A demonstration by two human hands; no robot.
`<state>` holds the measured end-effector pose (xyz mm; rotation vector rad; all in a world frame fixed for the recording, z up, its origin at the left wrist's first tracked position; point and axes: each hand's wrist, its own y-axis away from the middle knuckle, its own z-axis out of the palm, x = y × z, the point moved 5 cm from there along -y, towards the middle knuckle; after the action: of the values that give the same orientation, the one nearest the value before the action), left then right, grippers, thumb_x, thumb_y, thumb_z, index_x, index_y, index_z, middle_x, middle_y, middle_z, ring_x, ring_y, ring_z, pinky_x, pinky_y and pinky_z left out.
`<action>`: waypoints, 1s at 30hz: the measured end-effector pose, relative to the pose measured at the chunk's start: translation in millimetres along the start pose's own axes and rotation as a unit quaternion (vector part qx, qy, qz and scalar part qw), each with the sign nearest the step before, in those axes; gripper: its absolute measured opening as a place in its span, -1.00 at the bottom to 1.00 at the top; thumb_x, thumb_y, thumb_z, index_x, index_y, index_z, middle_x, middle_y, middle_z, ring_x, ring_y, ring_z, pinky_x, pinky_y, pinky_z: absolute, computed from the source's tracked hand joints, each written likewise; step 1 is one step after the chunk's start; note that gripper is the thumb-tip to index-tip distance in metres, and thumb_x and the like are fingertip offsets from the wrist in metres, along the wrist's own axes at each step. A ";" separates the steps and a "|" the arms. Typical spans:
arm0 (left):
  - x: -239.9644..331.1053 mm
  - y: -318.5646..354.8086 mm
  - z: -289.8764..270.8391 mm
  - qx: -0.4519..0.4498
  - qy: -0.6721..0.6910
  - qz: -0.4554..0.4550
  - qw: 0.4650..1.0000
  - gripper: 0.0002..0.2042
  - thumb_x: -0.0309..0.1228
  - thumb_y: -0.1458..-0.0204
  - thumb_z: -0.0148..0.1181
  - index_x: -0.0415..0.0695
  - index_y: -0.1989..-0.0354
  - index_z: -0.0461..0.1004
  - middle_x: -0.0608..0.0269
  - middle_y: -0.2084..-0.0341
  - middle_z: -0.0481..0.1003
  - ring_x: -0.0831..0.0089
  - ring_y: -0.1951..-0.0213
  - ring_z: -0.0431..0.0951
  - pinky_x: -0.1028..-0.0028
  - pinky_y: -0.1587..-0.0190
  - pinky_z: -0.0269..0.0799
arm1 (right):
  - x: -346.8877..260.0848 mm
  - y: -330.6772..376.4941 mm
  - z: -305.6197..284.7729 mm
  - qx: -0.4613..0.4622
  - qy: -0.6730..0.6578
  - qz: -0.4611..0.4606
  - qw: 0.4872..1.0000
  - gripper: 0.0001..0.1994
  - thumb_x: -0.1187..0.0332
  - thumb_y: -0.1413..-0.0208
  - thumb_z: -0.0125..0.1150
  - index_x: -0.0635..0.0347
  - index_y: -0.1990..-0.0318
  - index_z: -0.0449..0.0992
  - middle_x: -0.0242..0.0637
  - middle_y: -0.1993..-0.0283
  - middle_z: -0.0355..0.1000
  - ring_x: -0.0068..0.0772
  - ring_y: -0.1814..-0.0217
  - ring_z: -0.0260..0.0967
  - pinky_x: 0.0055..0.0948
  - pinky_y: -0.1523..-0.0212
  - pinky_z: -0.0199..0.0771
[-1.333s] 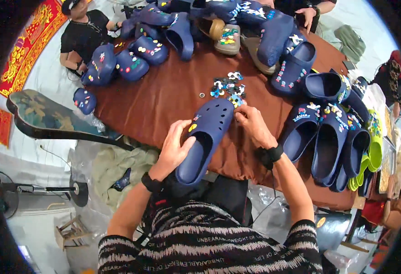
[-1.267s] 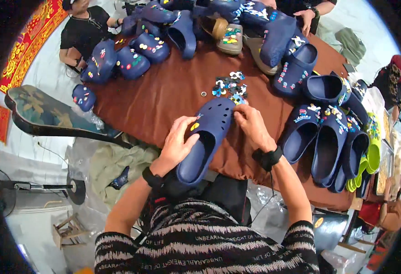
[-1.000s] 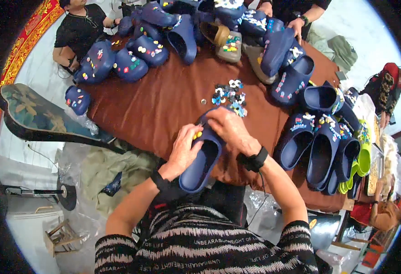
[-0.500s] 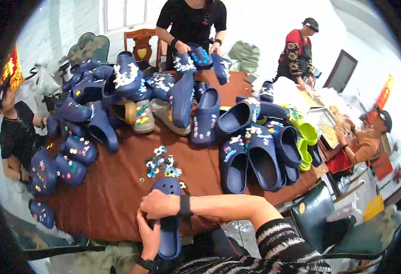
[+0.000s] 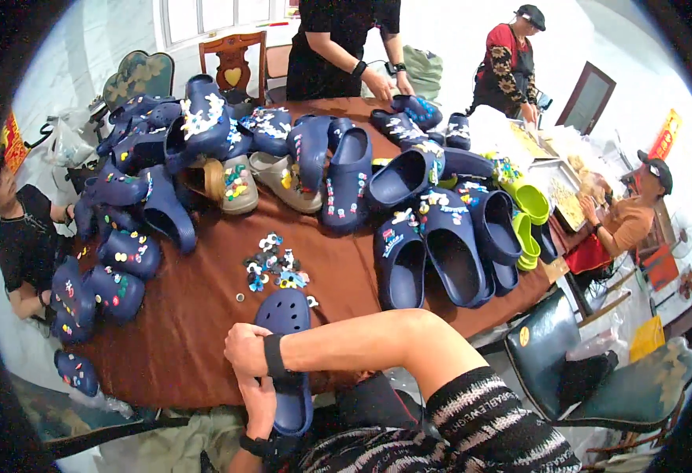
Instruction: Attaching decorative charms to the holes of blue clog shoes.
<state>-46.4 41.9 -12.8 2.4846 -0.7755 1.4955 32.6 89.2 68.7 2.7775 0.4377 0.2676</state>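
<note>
A navy clog (image 5: pixel 283 313) lies toe away from me at the table's near edge, its holed top bare of charms. My left hand (image 5: pixel 259 406) grips its left side, the fingers partly hidden beneath my right hand. Crossing over the clog from the right, my right arm ends in my closed right hand (image 5: pixel 245 348) at the clog's left edge. What those fingers hold, if anything, is hidden. Just beyond the toe sits a loose pile of small charms (image 5: pixel 271 260) in black, white, blue and yellow. A tiny round piece (image 5: pixel 239 297) lies apart, left of the toe.
Many charm-covered navy clogs (image 5: pixel 445 252) ring the brown-covered table (image 5: pixel 180 339), with grey clogs (image 5: pixel 241 186) and lime-green clogs (image 5: pixel 529 203) among them. Across the table stands a person in black (image 5: pixel 338 47). Another person (image 5: pixel 27 244) is at the left. Chairs (image 5: pixel 547 355) stand at the right.
My right hand has shifted left, off the clog's top to its left edge. The person opposite has set down the clogs they held. My view has shifted slightly.
</note>
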 end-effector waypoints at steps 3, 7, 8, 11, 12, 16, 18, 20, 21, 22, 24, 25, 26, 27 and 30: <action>-1.3 -0.2 0.2 -0.043 0.008 -0.030 0.999 -0.48 -0.41 -0.18 0.16 -0.40 -0.26 0.20 -0.26 -0.19 0.31 -0.06 -0.24 0.29 0.21 -0.33 0.11 | -2.4 1.5 1.1 -0.068 0.010 0.051 0.996 -0.77 0.24 0.03 0.32 -0.04 0.19 0.74 -0.45 0.28 0.65 -0.23 0.33 0.60 0.15 0.59 0.61; 5.6 -1.3 -0.7 -0.002 0.029 -0.005 1.000 -0.45 -0.34 -0.20 0.17 -0.37 -0.28 0.19 -0.23 -0.22 0.30 -0.03 -0.29 0.27 0.22 -0.34 0.10 | 2.6 -5.4 12.5 -0.042 -0.034 0.043 0.998 -0.76 0.23 0.05 0.34 -0.02 0.21 0.74 -0.45 0.26 0.65 -0.22 0.33 0.60 0.17 0.59 0.60; 4.4 -0.3 -1.4 0.005 0.033 -0.014 0.999 -0.43 -0.35 -0.20 0.17 -0.36 -0.30 0.16 -0.23 -0.24 0.28 -0.04 -0.30 0.26 0.22 -0.35 0.10 | 4.5 -3.5 13.7 -0.030 -0.055 0.020 0.998 -0.77 0.21 0.06 0.34 -0.02 0.22 0.74 -0.43 0.26 0.66 -0.24 0.32 0.61 0.17 0.57 0.61; 28.9 -4.4 -5.2 0.015 0.025 -0.036 0.999 -0.38 -0.38 -0.19 0.16 -0.33 -0.36 0.07 -0.22 -0.28 0.24 -0.06 -0.33 0.22 0.21 -0.36 0.09 | 25.8 16.3 5.8 0.003 -0.095 -0.019 0.995 -0.74 0.12 0.10 0.37 -0.02 0.27 0.74 -0.37 0.29 0.66 -0.25 0.28 0.62 0.08 0.47 0.62; 31.9 -5.4 -5.1 0.017 0.027 -0.021 0.999 -0.38 -0.39 -0.19 0.15 -0.32 -0.37 0.06 -0.22 -0.29 0.23 -0.07 -0.33 0.22 0.20 -0.36 0.09 | 35.3 23.7 0.0 0.026 -0.111 -0.033 0.993 -0.70 0.06 0.13 0.40 -0.01 0.30 0.74 -0.33 0.31 0.66 -0.23 0.24 0.63 -0.01 0.38 0.62; 35.5 -5.3 -3.8 0.019 0.016 -0.012 1.000 -0.36 -0.43 -0.18 0.13 -0.28 -0.40 0.03 -0.22 -0.31 0.21 -0.08 -0.34 0.20 0.18 -0.37 0.08 | 46.5 16.5 -2.2 0.019 -0.136 -0.042 0.990 -0.62 0.01 0.20 0.41 0.08 0.31 0.73 -0.20 0.31 0.65 -0.17 0.17 0.63 -0.17 0.24 0.58; 36.0 -5.3 -3.5 0.025 0.004 -0.005 1.000 -0.35 -0.43 -0.18 0.14 -0.28 -0.40 0.02 -0.22 -0.31 0.20 -0.09 -0.35 0.20 0.18 -0.37 0.08 | 47.6 12.9 1.4 -0.002 -0.145 -0.061 0.988 -0.66 0.12 0.18 0.37 0.14 0.30 0.72 -0.15 0.28 0.64 -0.11 0.16 0.62 -0.17 0.23 0.59; 33.3 -4.7 -2.8 0.022 0.010 -0.024 0.999 -0.34 -0.40 -0.18 0.14 -0.30 -0.41 0.01 -0.23 -0.33 0.18 -0.09 -0.36 0.18 0.18 -0.38 0.06 | 39.2 12.8 1.0 0.027 -0.134 -0.061 0.989 -0.72 0.16 0.15 0.34 0.12 0.32 0.72 -0.17 0.30 0.64 -0.13 0.17 0.62 -0.17 0.25 0.59; 30.3 -4.1 -3.3 0.022 0.009 -0.025 0.999 -0.34 -0.40 -0.18 0.14 -0.30 -0.41 0.01 -0.23 -0.33 0.18 -0.09 -0.36 0.18 0.18 -0.38 0.06 | 33.4 13.1 1.7 0.056 -0.123 -0.059 0.989 -0.76 0.20 0.12 0.31 0.11 0.34 0.72 -0.19 0.31 0.64 -0.14 0.19 0.62 -0.17 0.27 0.59; 24.6 -2.9 -3.7 0.015 0.008 -0.034 0.999 -0.33 -0.38 -0.18 0.15 -0.30 -0.41 0.00 -0.24 -0.33 0.17 -0.10 -0.36 0.17 0.18 -0.38 0.06 | 26.3 14.6 6.4 0.055 -0.124 -0.060 0.989 -0.76 0.20 0.12 0.31 0.11 0.34 0.72 -0.19 0.31 0.64 -0.14 0.19 0.62 -0.17 0.27 0.59; 18.6 -0.2 -2.9 0.010 0.005 -0.046 0.999 -0.33 -0.35 -0.19 0.15 -0.31 -0.41 0.00 -0.25 -0.34 0.16 -0.10 -0.37 0.17 0.17 -0.38 0.06 | 13.1 21.0 7.6 0.133 -0.018 -0.060 0.989 -0.81 0.25 0.11 0.27 0.01 0.36 0.74 -0.31 0.35 0.65 -0.27 0.31 0.63 -0.13 0.42 0.59; 18.1 0.2 -3.3 0.019 0.010 -0.046 0.999 -0.32 -0.33 -0.19 0.16 -0.32 -0.41 0.00 -0.26 -0.34 0.17 -0.10 -0.37 0.16 0.17 -0.38 0.06 | 11.0 21.4 10.0 0.131 -0.020 -0.064 0.989 -0.81 0.25 0.11 0.27 0.01 0.36 0.74 -0.31 0.35 0.65 -0.27 0.31 0.63 -0.13 0.42 0.59; 18.2 1.2 -4.6 0.028 0.014 -0.047 0.998 -0.31 -0.30 -0.20 0.17 -0.32 -0.40 0.00 -0.27 -0.33 0.17 -0.11 -0.37 0.16 0.16 -0.38 0.06 | 10.6 21.3 12.5 0.132 -0.025 -0.057 0.989 -0.82 0.26 0.10 0.27 0.01 0.36 0.74 -0.32 0.37 0.65 -0.29 0.34 0.63 -0.13 0.50 0.57; 22.0 1.0 -5.1 0.028 0.012 -0.052 0.998 -0.31 -0.30 -0.20 0.17 -0.32 -0.40 0.00 -0.27 -0.33 0.17 -0.11 -0.37 0.16 0.16 -0.38 0.06 | 11.5 22.0 14.9 0.133 -0.030 -0.048 0.990 -0.83 0.27 0.10 0.27 0.01 0.37 0.74 -0.32 0.38 0.65 -0.30 0.37 0.62 -0.13 0.57 0.56; 41.6 -3.9 -5.0 0.020 0.029 -0.047 0.998 -0.35 -0.35 -0.21 0.16 -0.31 -0.39 0.03 -0.25 -0.32 0.19 -0.10 -0.36 0.18 0.16 -0.38 0.08 | 24.6 23.5 20.8 0.137 -0.099 -0.031 0.985 -0.83 0.30 0.03 0.22 0.07 0.36 0.72 -0.28 0.35 0.65 -0.27 0.33 0.63 -0.18 0.51 0.59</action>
<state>-32.8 32.3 25.9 2.4563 -0.6152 1.5588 66.7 70.3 60.5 3.0095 0.5464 -0.0923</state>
